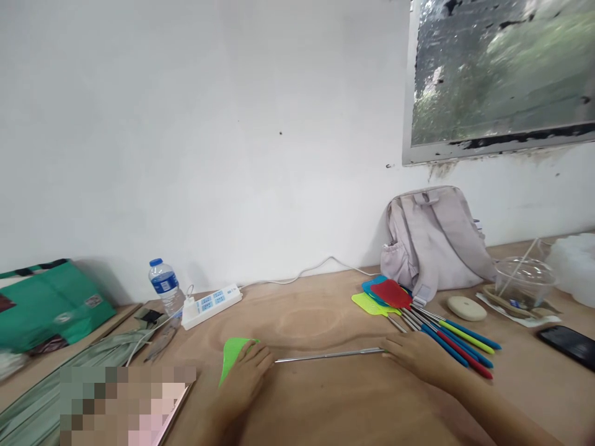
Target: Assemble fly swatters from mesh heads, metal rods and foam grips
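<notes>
- A fly swatter lies flat on the worktop, its long axis running from 9 o'clock to 3 o'clock across the view, almost level.
- Its green head is at the 9 o'clock end; the thin metal rod stretches from there toward 3 o'clock.
- The left hand rests on the green head, fingers curled over its 3 o'clock edge where the rod joins it; this grip is narrow, pressing on the head more than wrapped around it.
- The right hand covers the rod's 3 o'clock end, palm down. I cannot tell whether its grip pinches the rod or only lies on it.
- Each hand is thus at one end, with the bare rod between them.
- At 1 o'clock from the right hand, just beside it, lies a bundle of swatters with coloured heads and handles, their axes slanting from 10 to 4 o'clock.
- A backpack stands behind that bundle against the wall.
</notes>
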`<state>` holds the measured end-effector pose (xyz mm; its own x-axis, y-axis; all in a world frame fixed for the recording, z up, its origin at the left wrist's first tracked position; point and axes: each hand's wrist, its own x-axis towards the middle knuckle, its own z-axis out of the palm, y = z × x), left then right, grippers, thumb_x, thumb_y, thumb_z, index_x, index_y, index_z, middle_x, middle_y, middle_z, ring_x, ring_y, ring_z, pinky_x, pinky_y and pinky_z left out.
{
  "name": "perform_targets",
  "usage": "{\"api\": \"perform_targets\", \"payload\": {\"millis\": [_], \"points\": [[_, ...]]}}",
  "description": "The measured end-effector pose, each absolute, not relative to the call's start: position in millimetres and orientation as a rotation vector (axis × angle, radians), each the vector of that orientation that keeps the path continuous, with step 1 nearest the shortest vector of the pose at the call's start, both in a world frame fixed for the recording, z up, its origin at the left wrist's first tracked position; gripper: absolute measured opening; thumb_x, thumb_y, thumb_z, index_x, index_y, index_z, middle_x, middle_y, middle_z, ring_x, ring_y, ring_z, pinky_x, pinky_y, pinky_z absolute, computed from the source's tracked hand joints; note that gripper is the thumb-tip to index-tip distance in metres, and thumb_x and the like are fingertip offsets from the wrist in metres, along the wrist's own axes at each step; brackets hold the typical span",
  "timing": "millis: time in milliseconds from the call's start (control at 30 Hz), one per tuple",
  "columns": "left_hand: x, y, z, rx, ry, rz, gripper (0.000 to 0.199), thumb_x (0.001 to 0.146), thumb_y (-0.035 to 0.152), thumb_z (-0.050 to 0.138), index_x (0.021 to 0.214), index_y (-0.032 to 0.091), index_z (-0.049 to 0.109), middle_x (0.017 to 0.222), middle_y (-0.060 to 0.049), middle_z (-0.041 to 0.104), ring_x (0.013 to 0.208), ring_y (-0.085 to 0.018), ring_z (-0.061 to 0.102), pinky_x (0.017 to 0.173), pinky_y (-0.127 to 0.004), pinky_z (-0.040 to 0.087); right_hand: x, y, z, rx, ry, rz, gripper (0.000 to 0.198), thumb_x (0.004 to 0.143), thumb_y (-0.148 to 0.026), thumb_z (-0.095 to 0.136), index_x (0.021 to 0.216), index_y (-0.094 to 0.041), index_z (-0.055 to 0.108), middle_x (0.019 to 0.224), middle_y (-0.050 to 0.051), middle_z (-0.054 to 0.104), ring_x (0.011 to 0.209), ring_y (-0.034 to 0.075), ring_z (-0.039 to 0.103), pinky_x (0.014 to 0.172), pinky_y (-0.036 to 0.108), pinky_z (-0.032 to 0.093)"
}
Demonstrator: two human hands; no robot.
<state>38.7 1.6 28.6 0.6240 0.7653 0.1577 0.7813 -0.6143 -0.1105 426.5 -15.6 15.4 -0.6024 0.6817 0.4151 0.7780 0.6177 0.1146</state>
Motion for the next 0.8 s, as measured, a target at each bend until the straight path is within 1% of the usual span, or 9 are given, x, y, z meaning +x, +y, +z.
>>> {"api": "perform_targets", "payload": {"millis": [100, 200, 300, 400, 567, 633, 700, 733, 800], "points": [[25.2, 2.1, 24.3, -2.67, -1.197, -0.189, 0.044, 0.072, 0.003, 0.037, 0.105, 0.025, 0.055, 0.106, 0.0, 0.063, 0.107, -0.019, 0.049, 0.099, -0.04, 0.028, 442.2, -20.1, 15.9, -1.176, -2.56, -0.567, 0.019, 0.088, -0.019, 0.039, 0.083, -0.022, 0.057, 0.073, 0.002, 0.064, 0.057, 0.014, 0.058, 0.053, 0.024, 0.036], [19.7, -0.9, 25.7, -2.655, -1.146, -0.209, 0.043, 0.072, 0.003, 0.039, 0.105, 0.026, 0.055, 0.107, 0.002, 0.064, 0.106, -0.018, 0.05, 0.099, -0.037, 0.028, 454.7, -24.3, 12.6, -1.15, -2.567, -0.671, 0.019, 0.088, -0.017, 0.038, 0.081, -0.021, 0.055, 0.069, 0.001, 0.062, 0.052, 0.013, 0.055, 0.046, 0.024, 0.029], [23.2, -5.4, 34.5, -2.641, -1.143, -0.206, 0.041, 0.073, 0.004, 0.039, 0.103, 0.027, 0.056, 0.103, 0.003, 0.065, 0.103, -0.018, 0.051, 0.099, -0.036, 0.027, 465.7, -25.6, 6.9, -1.112, -2.545, -0.742, 0.021, 0.087, -0.013, 0.036, 0.085, -0.022, 0.055, 0.069, 0.001, 0.062, 0.052, 0.014, 0.054, 0.046, 0.026, 0.027], [24.8, -6.6, 43.8, -2.614, -1.14, -0.188, 0.036, 0.077, 0.007, 0.04, 0.103, 0.027, 0.056, 0.102, 0.002, 0.065, 0.102, -0.018, 0.051, 0.099, -0.037, 0.027, 474.6, -25.2, 4.0, -1.087, -2.517, -0.742, 0.023, 0.086, -0.011, 0.035, 0.091, -0.022, 0.055, 0.073, 0.003, 0.062, 0.053, 0.014, 0.053, 0.048, 0.027, 0.029], [13.0, -1.4, 46.8, -2.585, -1.082, -0.237, 0.03, 0.083, 0.013, 0.038, 0.1, 0.029, 0.055, 0.105, 0.004, 0.063, 0.104, -0.016, 0.051, 0.101, -0.035, 0.025, 469.2, -34.9, 11.4, -1.159, -2.44, -0.64, 0.019, 0.087, -0.018, 0.038, 0.09, -0.023, 0.055, 0.076, 0.003, 0.064, 0.057, 0.014, 0.054, 0.051, 0.026, 0.031], [12.8, 0.6, 45.2, -2.542, -1.038, -0.274, 0.027, 0.084, 0.016, 0.039, 0.102, 0.029, 0.055, 0.107, 0.003, 0.063, 0.107, -0.018, 0.051, 0.101, -0.036, 0.024, 459.5, -41.7, 15.5, -1.238, -2.425, -0.571, 0.015, 0.086, -0.022, 0.04, 0.088, -0.023, 0.055, 0.076, 0.003, 0.063, 0.06, 0.015, 0.056, 0.054, 0.026, 0.032], [21.4, 0.4, 44.7, -2.472, -1.052, -0.305, 0.028, 0.083, 0.016, 0.039, 0.103, 0.026, 0.055, 0.107, 0.0, 0.063, 0.108, -0.021, 0.05, 0.101, -0.039, 0.025, 449.7, -46.2, 17.8, -1.348, -2.393, -0.494, 0.01, 0.081, -0.024, 0.045, 0.084, -0.022, 0.055, 0.073, 0.002, 0.063, 0.062, 0.016, 0.057, 0.054, 0.026, 0.032], [29.1, -0.9, 45.1, -2.453, -1.09, -0.307, 0.029, 0.083, 0.014, 0.038, 0.103, 0.024, 0.055, 0.105, -0.002, 0.063, 0.106, -0.021, 0.051, 0.1, -0.039, 0.026, 445.8, -46.8, 18.4, -1.414, -2.363, -0.466, 0.008, 0.078, -0.023, 0.047, 0.08, -0.022, 0.055, 0.071, 0.001, 0.063, 0.062, 0.016, 0.058, 0.053, 0.026, 0.031], [49.0, -5.4, 47.4, -2.483, -1.203, -0.264, 0.032, 0.081, 0.009, 0.036, 0.101, 0.023, 0.057, 0.099, -0.003, 0.064, 0.097, -0.02, 0.056, 0.094, -0.039, 0.033, 440.8, -45.0, 19.4, -1.57, -2.266, -0.431, 0.005, 0.073, -0.019, 0.05, 0.071, -0.021, 0.054, 0.065, 0.0, 0.062, 0.059, 0.017, 0.058, 0.051, 0.026, 0.028]]}}
